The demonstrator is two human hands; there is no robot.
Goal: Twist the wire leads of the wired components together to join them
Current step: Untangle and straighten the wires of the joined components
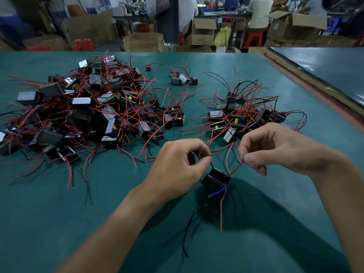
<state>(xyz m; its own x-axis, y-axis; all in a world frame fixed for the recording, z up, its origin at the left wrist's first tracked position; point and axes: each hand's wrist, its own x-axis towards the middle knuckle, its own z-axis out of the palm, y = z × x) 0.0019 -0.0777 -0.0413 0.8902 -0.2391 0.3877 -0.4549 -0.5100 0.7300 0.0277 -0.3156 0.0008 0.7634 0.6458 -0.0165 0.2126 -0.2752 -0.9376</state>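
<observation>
A small black wired component (217, 177) hangs just above the green table (98, 209) between my hands, with blue, red and black leads trailing down from it. My left hand (177, 168) pinches a black lead and a red lead at thumb and forefinger, just left of the component. My right hand (275, 148) pinches the end of a red lead (235, 169) that runs down to the component. The two hands are apart, about a hand's width.
A large heap of wired components (82, 113) covers the table's left half. A smaller heap (242, 115) lies right of centre, just beyond my right hand, and a few components (183, 78) sit farther back. Cardboard boxes and seated people are beyond the table.
</observation>
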